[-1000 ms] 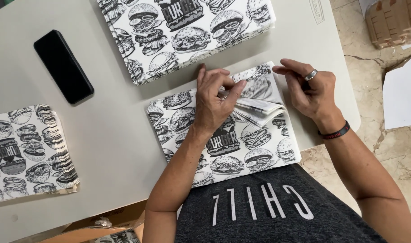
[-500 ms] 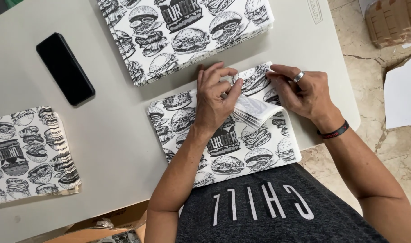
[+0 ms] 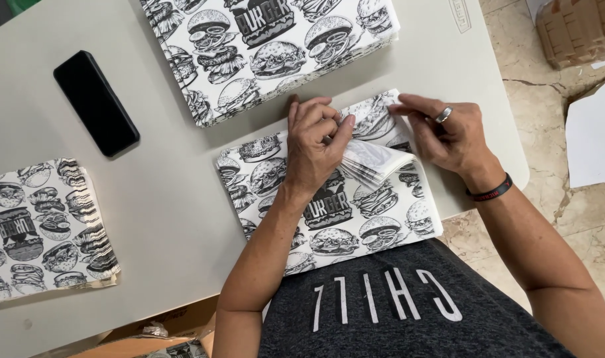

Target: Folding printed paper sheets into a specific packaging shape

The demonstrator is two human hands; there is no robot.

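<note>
A stack of burger-printed paper sheets (image 3: 329,212) lies on the grey table (image 3: 163,199) right in front of me. My left hand (image 3: 315,142) presses on the stack's far middle, thumb tucked under a lifted bundle of sheet corners (image 3: 375,162). My right hand (image 3: 445,132), with a ring and a dark wristband, pinches the far right corner of the top sheets and folds them over.
A bigger stack of the same printed paper (image 3: 262,46) lies at the table's far side. A smaller stack (image 3: 40,229) sits at the left. A black phone (image 3: 95,103) lies face up between them. Cardboard boxes (image 3: 577,30) stand on the tiled floor at right.
My right hand has slid left along the far right corner, and the lifted sheet corners have bent further over. My left hand stays pressed on the stack.
</note>
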